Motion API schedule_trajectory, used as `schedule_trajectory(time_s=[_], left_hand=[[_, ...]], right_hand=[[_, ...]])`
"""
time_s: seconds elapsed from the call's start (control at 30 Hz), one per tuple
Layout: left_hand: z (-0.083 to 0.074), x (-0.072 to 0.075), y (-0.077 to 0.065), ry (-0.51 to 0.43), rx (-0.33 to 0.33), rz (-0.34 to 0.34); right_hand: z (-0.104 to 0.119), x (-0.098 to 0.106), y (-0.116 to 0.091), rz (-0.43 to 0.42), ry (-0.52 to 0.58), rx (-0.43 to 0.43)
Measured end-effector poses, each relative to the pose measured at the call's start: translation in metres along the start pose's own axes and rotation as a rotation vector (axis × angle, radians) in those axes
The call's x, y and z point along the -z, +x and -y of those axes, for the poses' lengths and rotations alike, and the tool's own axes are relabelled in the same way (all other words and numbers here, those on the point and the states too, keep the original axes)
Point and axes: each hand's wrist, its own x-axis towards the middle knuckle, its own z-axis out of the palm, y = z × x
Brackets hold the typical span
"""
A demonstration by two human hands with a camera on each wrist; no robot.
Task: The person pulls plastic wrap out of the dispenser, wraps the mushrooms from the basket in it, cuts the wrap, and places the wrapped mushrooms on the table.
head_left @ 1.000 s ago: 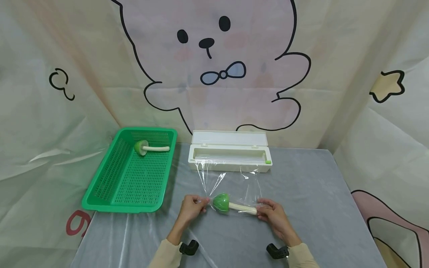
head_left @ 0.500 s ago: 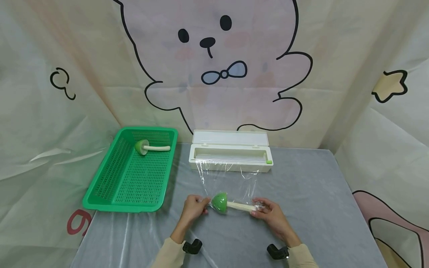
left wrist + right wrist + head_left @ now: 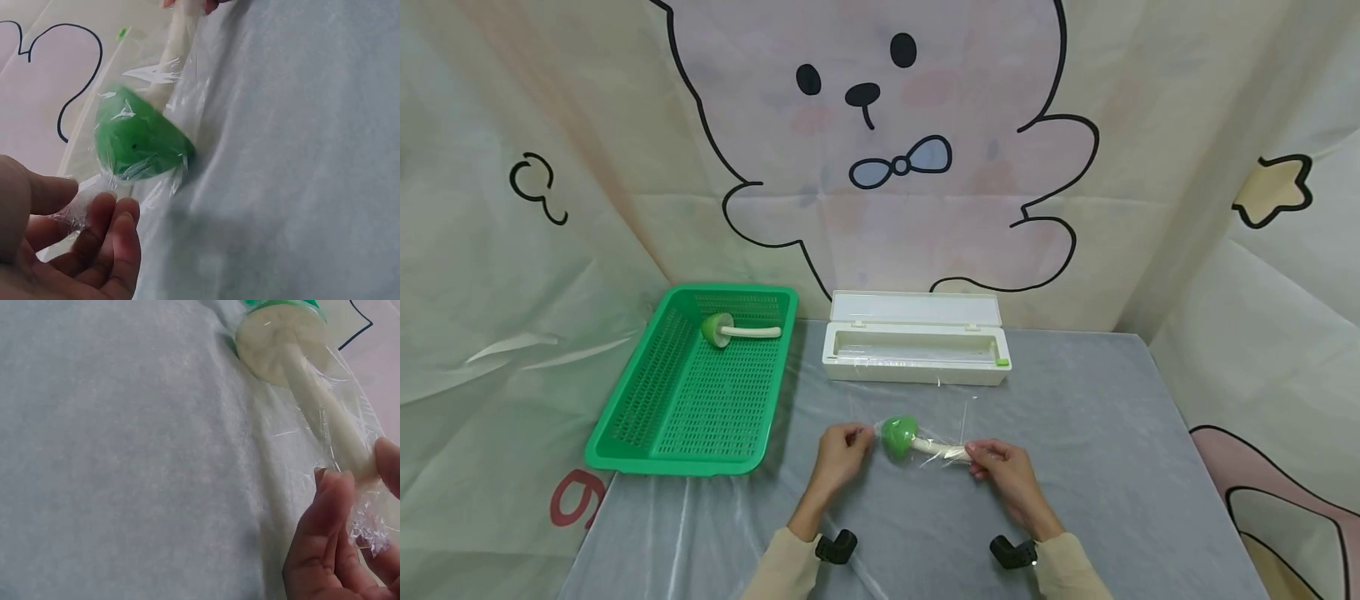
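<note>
A toy mushroom (image 3: 898,437) with a green cap and white stem lies wrapped in clear cling film (image 3: 140,76), level between both hands. At the cap end, my left hand (image 3: 841,454) pinches a gathered bunch of film; the left wrist view shows the thumb and fingers around it. My right hand (image 3: 1003,471) grips the stem (image 3: 322,415) near its end through the film, with crumpled film between the fingers. Behind them stands a white cling film dispenser (image 3: 917,372), its lid raised. How much film still joins it to the wrapped mushroom is hard to tell.
On the left, a green plastic basket (image 3: 688,463) holds a second green-capped mushroom (image 3: 741,332). A grey cloth (image 3: 1090,433) covers the table. Behind it hangs a printed curtain (image 3: 970,242) with a cartoon bear.
The mushroom has shifted slightly away from the person, its cap turned. Film that stretched visibly to the dispenser is now mostly gathered around it. Both hands have moved a little.
</note>
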Motion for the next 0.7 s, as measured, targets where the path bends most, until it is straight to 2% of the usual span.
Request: schedule_trajectory(time_s=[0.13, 0.23, 0.37, 0.43, 0.53, 0.63, 0.7], left_hand=[[-0.004, -0.004, 0.004, 0.039, -0.077, -0.027], [-0.008, -0.008, 0.009, 0.01, -0.068, -0.121], [-0.013, -0.013, 0.017, -0.062, -0.033, -0.278], [-0.015, -0.016, 0.02, -0.088, -0.051, -0.308], [-0.016, -0.021, 0.022, -0.083, -0.122, -0.288], [-0.015, -0.027, 0.021, -0.047, -0.205, -0.215], [-0.013, -0.03, 0.02, -0.007, -0.235, -0.151]], right_hand=[[-0.001, 0.001, 0.005, 0.009, 0.017, -0.01], [-0.002, 0.004, 0.008, 0.021, 0.021, -0.016], [-0.001, 0.006, 0.007, 0.038, 0.003, -0.014], [0.0, 0.007, 0.007, 0.041, -0.009, -0.016], [0.002, 0.007, 0.007, 0.055, -0.037, -0.021], [0.003, 0.006, 0.008, 0.056, -0.075, -0.032], [0.004, 0.006, 0.008, 0.039, -0.129, -0.027]])
